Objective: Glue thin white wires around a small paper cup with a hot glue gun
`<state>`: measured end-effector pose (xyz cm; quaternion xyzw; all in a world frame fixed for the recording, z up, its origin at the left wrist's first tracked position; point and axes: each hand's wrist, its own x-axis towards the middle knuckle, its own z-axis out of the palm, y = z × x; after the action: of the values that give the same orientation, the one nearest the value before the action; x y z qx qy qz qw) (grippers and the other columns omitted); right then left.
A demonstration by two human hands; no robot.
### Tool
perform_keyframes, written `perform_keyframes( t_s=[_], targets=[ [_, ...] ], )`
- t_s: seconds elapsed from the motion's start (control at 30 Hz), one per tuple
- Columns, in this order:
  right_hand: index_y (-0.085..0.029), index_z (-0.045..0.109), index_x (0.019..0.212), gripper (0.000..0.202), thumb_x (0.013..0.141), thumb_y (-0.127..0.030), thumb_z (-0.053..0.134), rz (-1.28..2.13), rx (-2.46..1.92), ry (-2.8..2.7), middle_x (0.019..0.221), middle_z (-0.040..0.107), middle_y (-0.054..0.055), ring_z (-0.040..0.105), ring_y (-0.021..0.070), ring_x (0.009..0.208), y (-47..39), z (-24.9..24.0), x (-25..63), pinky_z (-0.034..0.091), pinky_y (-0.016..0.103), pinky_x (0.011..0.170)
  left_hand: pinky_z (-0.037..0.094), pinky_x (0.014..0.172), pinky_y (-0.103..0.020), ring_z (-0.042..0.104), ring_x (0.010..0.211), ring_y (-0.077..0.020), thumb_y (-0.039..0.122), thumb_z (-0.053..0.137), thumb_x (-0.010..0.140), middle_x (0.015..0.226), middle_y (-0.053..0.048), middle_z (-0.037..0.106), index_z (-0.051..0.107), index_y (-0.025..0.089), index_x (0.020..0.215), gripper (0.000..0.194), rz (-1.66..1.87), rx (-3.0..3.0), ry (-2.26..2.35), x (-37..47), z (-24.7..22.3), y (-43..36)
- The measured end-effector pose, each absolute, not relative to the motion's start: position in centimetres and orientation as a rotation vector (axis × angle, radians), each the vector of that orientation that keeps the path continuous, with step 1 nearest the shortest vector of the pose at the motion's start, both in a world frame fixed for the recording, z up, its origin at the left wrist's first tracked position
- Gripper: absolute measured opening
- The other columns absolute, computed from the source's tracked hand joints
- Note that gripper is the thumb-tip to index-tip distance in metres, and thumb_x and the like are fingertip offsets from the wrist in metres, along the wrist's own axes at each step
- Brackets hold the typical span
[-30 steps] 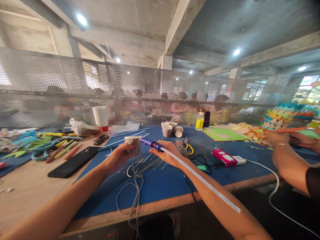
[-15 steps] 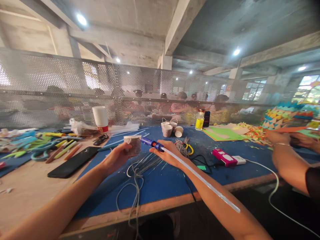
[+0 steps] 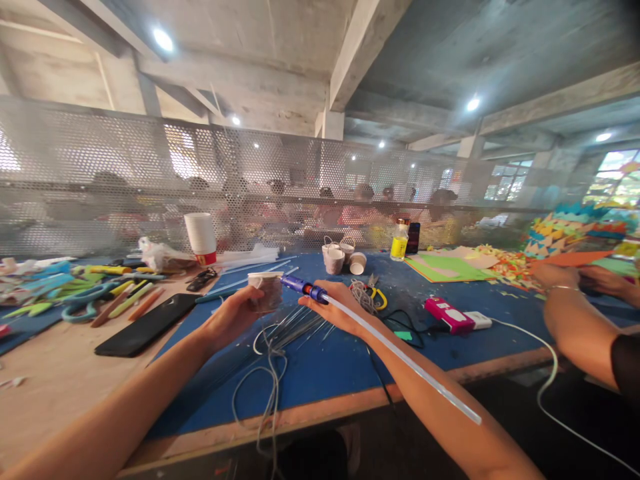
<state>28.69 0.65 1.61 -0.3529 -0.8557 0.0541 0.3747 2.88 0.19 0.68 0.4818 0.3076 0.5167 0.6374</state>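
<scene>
My left hand (image 3: 243,305) is closed around a small paper cup (image 3: 268,293) with a pale rim, held above the blue mat. In my right hand (image 3: 340,303) is a blue hot glue gun (image 3: 296,285), its nozzle end at the cup's right side near the rim. A long clear glue stick (image 3: 400,357) sticks out of the gun's back and runs along my right forearm. Grey cord (image 3: 274,373) trails beneath the cup, by several thin clear sticks (image 3: 305,323) lying on the mat.
Several small cups (image 3: 334,257) stand behind my hands. Yellow-handled scissors (image 3: 380,298), a pink power adapter (image 3: 449,315) and a yellow-labelled bottle (image 3: 399,241) are to the right. A black phone (image 3: 146,324) and a paper cup stack (image 3: 200,235) lie left. Another person's arm (image 3: 575,320) works at far right.
Almost nothing differs. The cup and the glue gun stay together in about the same place, and the glue stick's rear end has shifted very slightly.
</scene>
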Motion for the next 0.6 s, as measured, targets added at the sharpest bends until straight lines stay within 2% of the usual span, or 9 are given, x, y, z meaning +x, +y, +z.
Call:
perform_keyframes(
  t_s=[0.6],
  targets=[
    [-0.020, 0.054, 0.075, 0.039, 0.094, -0.052, 0.063, 0.127, -0.914, -2.166, 0.069, 0.059, -0.002, 0.046, 0.0109, 0.060, 0.79, 1.57, 28.80, 0.029, 0.024, 0.058, 0.055, 0.083, -0.034, 0.072, 0.093, -0.0264, 0.018, 0.059, 0.080, 0.109, -0.013, 0.079, 0.076, 0.013, 0.113, 0.037, 1.164, 1.066, 0.692, 2.77, 1.18, -0.15]
  ],
)
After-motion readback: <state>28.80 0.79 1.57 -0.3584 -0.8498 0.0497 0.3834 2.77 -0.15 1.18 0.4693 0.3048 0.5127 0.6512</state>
